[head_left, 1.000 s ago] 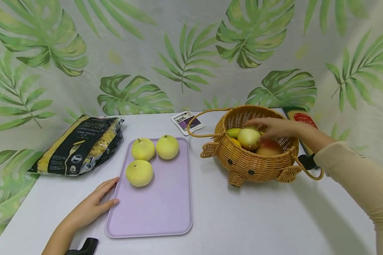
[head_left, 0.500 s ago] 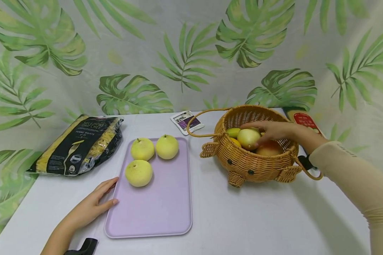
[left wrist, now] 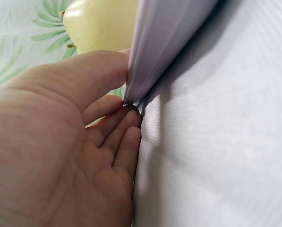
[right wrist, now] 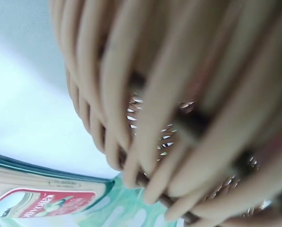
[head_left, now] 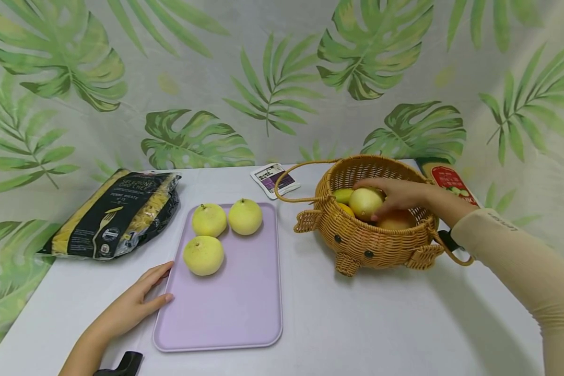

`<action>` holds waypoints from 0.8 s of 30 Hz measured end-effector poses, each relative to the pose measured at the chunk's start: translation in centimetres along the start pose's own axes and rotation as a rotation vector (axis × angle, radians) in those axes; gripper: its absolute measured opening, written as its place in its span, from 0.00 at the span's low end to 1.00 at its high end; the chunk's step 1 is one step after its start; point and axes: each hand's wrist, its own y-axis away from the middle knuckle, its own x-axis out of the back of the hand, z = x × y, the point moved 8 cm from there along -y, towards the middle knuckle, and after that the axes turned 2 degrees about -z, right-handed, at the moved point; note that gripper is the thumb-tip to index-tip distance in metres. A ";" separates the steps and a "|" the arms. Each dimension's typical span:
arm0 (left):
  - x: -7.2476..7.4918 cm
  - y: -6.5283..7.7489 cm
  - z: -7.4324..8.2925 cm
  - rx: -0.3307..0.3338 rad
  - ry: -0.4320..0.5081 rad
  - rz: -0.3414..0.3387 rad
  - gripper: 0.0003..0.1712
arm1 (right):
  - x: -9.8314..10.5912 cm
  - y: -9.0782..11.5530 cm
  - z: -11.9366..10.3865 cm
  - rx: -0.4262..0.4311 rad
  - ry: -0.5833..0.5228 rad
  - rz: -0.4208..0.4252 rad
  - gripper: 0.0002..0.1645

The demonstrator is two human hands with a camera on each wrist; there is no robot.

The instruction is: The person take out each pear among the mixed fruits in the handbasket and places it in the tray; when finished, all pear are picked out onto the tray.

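In the head view my right hand [head_left: 396, 198] reaches into a wicker basket [head_left: 378, 245] shaped like an animal's head. Its fingers and thumb grip a pale round onion [head_left: 366, 202]. Beside it lie a reddish round fruit [head_left: 398, 219], a green-yellow item [head_left: 342, 195] and an orange-yellow one [head_left: 346, 209]. My left hand [head_left: 129, 304] rests against the left edge of a lilac tray [head_left: 244, 308], its thumb at the rim. Three round pale yellow fruits [head_left: 204, 255] with short stems sit on that tray. Wicker strands fill the right wrist view, hiding the right hand there.
A bag of penne pasta [head_left: 117, 214] lies at the back left. Behind the tray is a small white and purple packet [head_left: 275, 179]. Right of the basket, partly covered by it, lies a green and red package [head_left: 448, 180]. Basket handles [head_left: 286, 183] stick out to both sides.
My right hand has sunk a little deeper into the basket and closed its fingers round the onion. The left hand stays at the tray's edge.
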 end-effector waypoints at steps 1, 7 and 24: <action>0.0 0.0 0.0 0.001 -0.002 -0.001 0.38 | 0.1 0.0 0.0 -0.001 0.001 0.017 0.45; 0.0 0.0 -0.1 0.004 0.003 -0.004 0.38 | 1.2 0.2 0.2 -0.024 -0.112 0.110 0.42; 0.0 0.0 0.0 -0.010 0.014 -0.002 0.38 | 4.7 5.2 -3.9 0.043 -0.313 0.271 0.39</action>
